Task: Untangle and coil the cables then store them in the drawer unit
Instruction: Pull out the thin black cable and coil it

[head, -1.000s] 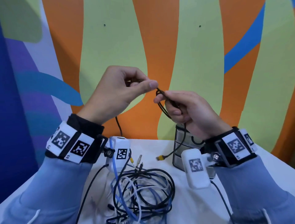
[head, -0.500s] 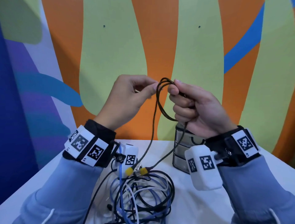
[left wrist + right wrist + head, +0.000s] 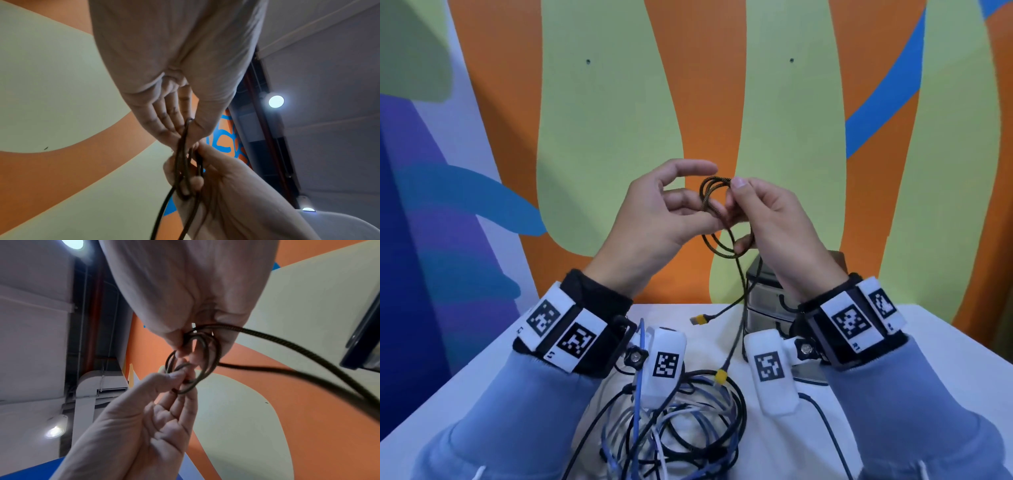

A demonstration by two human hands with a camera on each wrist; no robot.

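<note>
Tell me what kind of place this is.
Probably an indoor studio or lab set up for recording, not a home: a white table stands against a boldly painted mural wall, tracking-marker bands with cameras sit on both wrists, and the wrist views show exposed ceiling ducts and spotlights.

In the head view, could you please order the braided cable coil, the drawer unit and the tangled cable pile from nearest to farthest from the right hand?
From the right hand:
1. Braided cable coil: held in its fingers, at its left.
2. Drawer unit: on the table just below the hand.
3. Tangled cable pile: lower on the table, nearest the person.
</note>
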